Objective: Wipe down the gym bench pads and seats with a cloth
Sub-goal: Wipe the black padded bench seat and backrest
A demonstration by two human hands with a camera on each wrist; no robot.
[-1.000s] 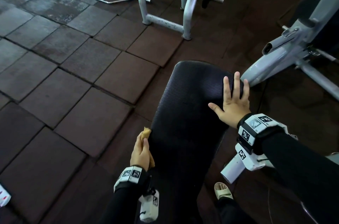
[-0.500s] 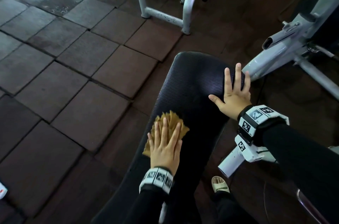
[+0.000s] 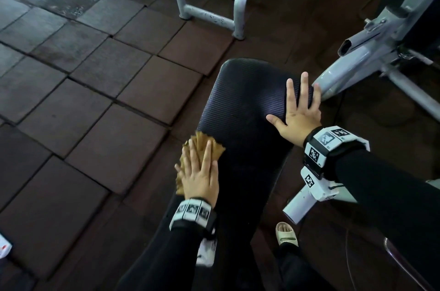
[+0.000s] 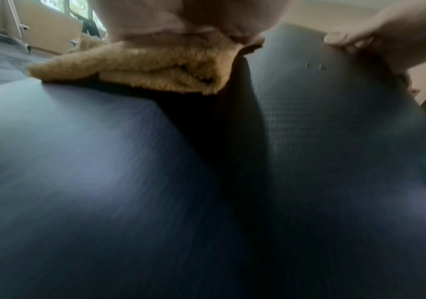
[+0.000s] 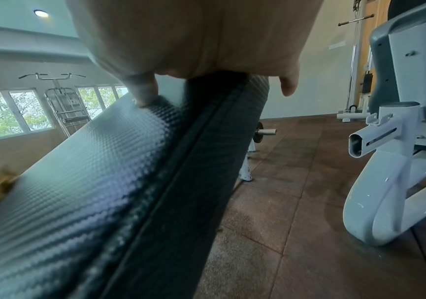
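Rubber floor tiles (image 3: 100, 105) surround the bench pad (image 3: 242, 109); left hand (image 3: 200, 178) presses cloth (image 3: 204, 145) flat, right hand (image 3: 300, 117) splayed.

Long black bench (image 3: 242, 100) pad of textured, carbon-weave vinyl, with a rounded far end and a piped seam along its side edge (image 5: 181, 161); the surface runs away from the viewer and shows a dull sheen. Folded tan terry cloth (image 3: 202, 143) lies flat on the pad at its left edge, about midway along, part of it overhanging the side; its frayed far corners fan out. From the left wrist view the cloth (image 4: 142, 66) shows several stacked fluffy layers resting on the pad (image 4: 104, 182).
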